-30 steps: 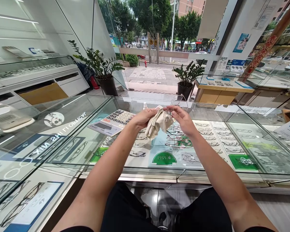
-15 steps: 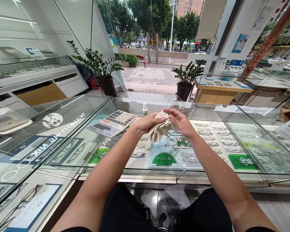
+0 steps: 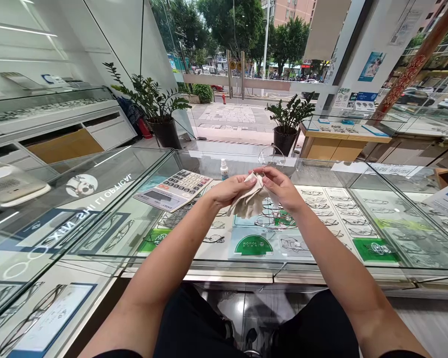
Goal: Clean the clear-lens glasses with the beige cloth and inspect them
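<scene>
Over the glass counter, my left hand (image 3: 231, 190) is closed on a crumpled cream cleaning cloth (image 3: 248, 203), thumb on top. My right hand (image 3: 280, 188) pinches a pair of thin-rimmed eyeglasses (image 3: 272, 155); one round lens stands up beyond my fingers. The other part of the glasses is hidden by the cloth and fingers. Both hands nearly meet, and the cloth's loose folds hang below them. A small white spray bottle (image 3: 224, 170) stands upright just beyond my left hand.
A large calculator (image 3: 173, 190) lies on the glass counter (image 3: 209, 266) to the left. Rows of eyeglass frames (image 3: 323, 214) show under the glass. A beige device (image 3: 13, 185) sits at far left. Potted plants (image 3: 283, 139) stand beyond the counter, before the glass doors.
My fingers and the cloth have shifted slightly; the cloth's folds hang a little differently. Both hands keep their hold on the cloth and eyeglasses.
</scene>
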A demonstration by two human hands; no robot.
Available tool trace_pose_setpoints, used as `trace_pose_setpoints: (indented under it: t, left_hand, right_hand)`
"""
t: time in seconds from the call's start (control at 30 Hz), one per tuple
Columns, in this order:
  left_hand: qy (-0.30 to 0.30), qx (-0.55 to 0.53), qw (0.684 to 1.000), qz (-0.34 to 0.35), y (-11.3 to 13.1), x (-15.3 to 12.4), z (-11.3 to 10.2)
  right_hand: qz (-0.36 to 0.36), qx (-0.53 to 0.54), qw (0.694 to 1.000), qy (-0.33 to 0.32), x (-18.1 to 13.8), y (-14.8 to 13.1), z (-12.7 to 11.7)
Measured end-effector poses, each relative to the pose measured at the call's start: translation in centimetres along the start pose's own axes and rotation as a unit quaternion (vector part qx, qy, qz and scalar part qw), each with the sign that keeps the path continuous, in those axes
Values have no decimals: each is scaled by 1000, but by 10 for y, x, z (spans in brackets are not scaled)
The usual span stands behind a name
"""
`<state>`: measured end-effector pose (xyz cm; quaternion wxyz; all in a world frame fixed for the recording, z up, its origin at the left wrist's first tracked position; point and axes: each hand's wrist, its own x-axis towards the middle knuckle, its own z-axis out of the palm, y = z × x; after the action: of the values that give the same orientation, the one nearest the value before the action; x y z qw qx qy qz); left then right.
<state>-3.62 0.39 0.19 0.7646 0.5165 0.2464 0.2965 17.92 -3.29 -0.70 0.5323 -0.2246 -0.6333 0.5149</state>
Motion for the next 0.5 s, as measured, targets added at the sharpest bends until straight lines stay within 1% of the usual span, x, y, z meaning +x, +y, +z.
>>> trace_pose_setpoints:
  t: [0.2,0.33,0.5]
  left_hand:
    - [-5,44,999,-5,3,-3,4]
    - [7,60,998,25,1,-2,11]
    - [11,64,997,49,-1,-2,20]
  right_hand:
    - [1,18,1000,1,0,-4,1]
    - [-2,32,999,8,0,-3,0]
    - [-3,28,1000,-3,0,1,-3]
